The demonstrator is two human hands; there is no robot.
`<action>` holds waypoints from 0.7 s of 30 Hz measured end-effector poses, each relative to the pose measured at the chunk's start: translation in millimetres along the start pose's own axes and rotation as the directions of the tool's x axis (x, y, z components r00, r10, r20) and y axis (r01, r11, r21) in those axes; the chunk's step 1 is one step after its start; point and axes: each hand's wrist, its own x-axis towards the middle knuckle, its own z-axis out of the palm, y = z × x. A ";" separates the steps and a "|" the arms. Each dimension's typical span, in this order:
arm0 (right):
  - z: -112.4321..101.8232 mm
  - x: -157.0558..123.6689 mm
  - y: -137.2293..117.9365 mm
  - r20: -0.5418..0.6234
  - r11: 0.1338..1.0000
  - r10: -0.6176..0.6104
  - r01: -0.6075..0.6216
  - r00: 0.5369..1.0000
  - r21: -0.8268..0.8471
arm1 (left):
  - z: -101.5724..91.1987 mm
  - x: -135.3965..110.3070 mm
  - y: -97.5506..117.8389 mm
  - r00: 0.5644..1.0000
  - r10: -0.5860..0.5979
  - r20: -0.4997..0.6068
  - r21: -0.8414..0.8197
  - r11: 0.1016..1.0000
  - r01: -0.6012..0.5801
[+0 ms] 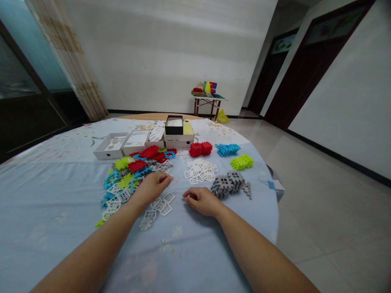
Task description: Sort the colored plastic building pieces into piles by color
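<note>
My left hand (155,185) reaches over the right side of a mixed pile of plastic building pieces (126,183). Its fingertips are pinched on a blurred, pale white lattice piece (175,179). Loose white window-shaped pieces (165,209) lie on the cloth between my forearms. My right hand (201,200) rests on the table with loosely curled fingers, a small gap between thumb and forefinger, and nothing visible in them. Just right of it stands a stack of grey notched pieces (222,186). Beyond both hands lies a heap of white lattice pieces (200,170).
Grouped red pieces (200,149), blue pieces (227,149) and lime-green pieces (242,162) stand at the right. White open boxes (111,152) and a small black box (174,129) line the back. A light blue cloth (61,195) covers the round table.
</note>
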 end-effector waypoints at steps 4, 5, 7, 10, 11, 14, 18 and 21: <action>1.5 1.0 2.4 0.000 1.000 -0.007 0.007 1.000 0.011 | 16.4 38.9 18.2 0.993 -0.051 0.109 -0.258 0.963 0.078; 1.8 1.2 3.3 0.006 1.000 -0.008 0.008 1.000 0.024 | 21.2 47.5 24.2 0.992 -0.045 0.120 -0.320 0.944 0.082; 2.1 1.3 4.8 0.021 0.999 -0.010 0.009 1.000 0.051 | 28.5 60.5 34.4 0.991 -0.035 0.129 -0.418 0.904 0.086; 1.2 0.9 5.2 0.035 0.997 -0.006 0.003 0.999 0.077 | 29.2 65.9 37.7 0.997 -0.020 0.075 -0.429 0.902 0.050; 0.7 0.8 4.9 0.036 0.997 -0.005 0.002 0.999 0.077 | 26.4 63.8 34.9 0.999 -0.014 0.041 -0.397 0.917 0.030; -0.6 0.8 2.8 0.037 0.998 -0.007 0.005 0.999 0.055 | 10.8 48.6 18.2 0.999 -0.004 -0.037 -0.251 0.968 -0.005; -1.2 1.2 0.0 0.029 1.000 -0.013 0.013 0.999 0.017 | -14.6 19.7 -8.7 0.991 -0.082 -0.101 -0.062 0.995 0.076; -1.4 0.9 -0.7 0.039 1.000 -0.023 0.023 0.999 0.006 | -26.8 1.8 -25.0 0.983 -0.111 -0.149 0.071 0.990 0.123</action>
